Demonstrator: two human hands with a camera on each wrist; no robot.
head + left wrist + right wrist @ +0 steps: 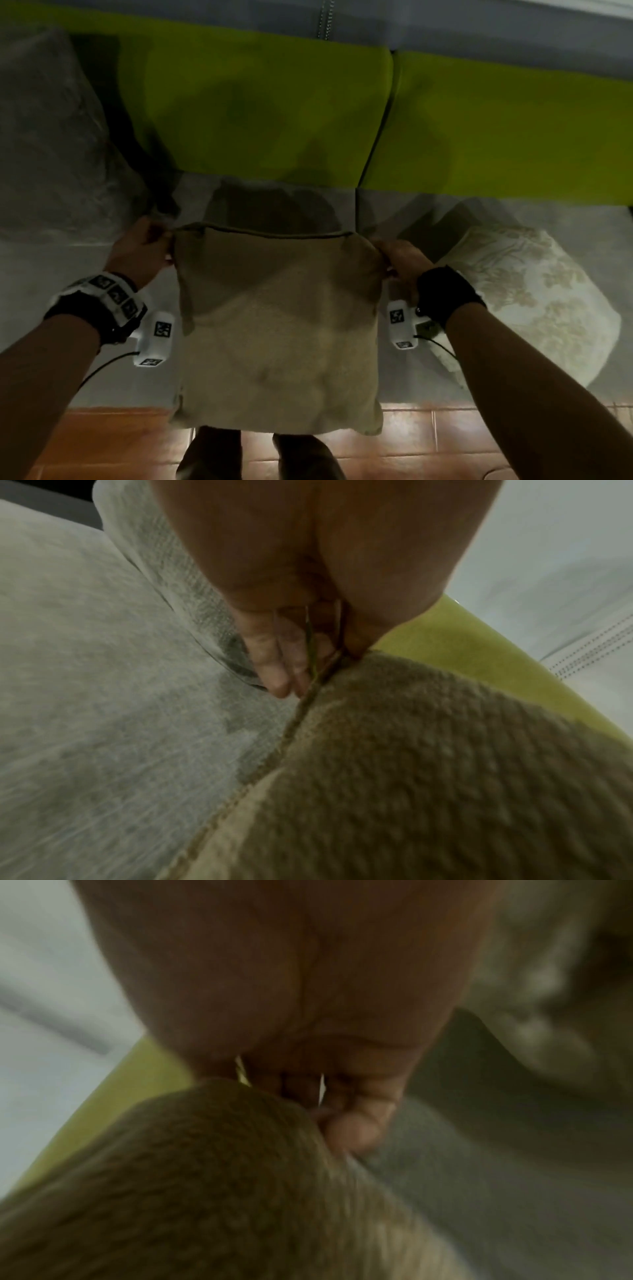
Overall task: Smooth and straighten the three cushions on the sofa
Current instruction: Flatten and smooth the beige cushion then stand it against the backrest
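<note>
A tan knitted cushion (277,329) hangs in front of the sofa, held up by its two top corners. My left hand (144,253) pinches the top left corner, and in the left wrist view its fingers (274,664) curl at the cushion (428,777) seam. My right hand (400,263) grips the top right corner; the right wrist view shows curled fingers (352,1129) against the cushion (205,1177). A grey cushion (51,137) leans at the sofa's left end. A white cushion with a beige floral pattern (534,298) lies on the seat to the right.
The sofa has a grey seat (428,212) and green back cushions (267,113) split by a seam at centre right. Brown floor tiles (102,445) run along the sofa's front edge, where my legs (260,455) stand.
</note>
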